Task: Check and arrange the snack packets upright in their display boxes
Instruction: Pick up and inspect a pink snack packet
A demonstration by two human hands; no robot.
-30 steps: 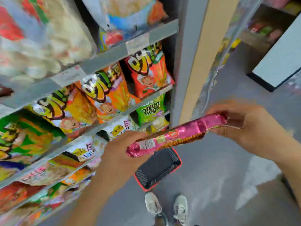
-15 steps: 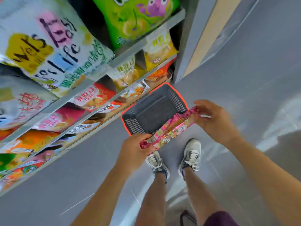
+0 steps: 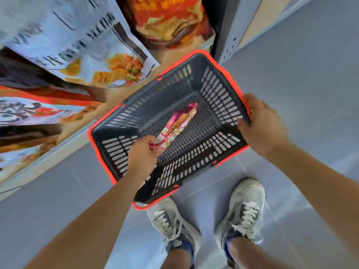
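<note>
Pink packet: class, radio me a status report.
Left hand holds pink packet by near end. Right hand grips basket rim. Packet inside basket. Nothing blocking.

Bare left hand (image 3: 142,156) and right hand (image 3: 264,125), bare forearms (image 3: 93,220); scuffed grey-white sneakers (image 3: 244,208), white laces, blue collars.

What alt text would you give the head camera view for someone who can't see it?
Seen from above, a left hand holds one end of a pink snack packet inside a dark, red-rimmed basket, while the right hand grips the basket's right rim. Blurred snack bags fill shelves at left; grey sneakers stand on the floor below.
</note>
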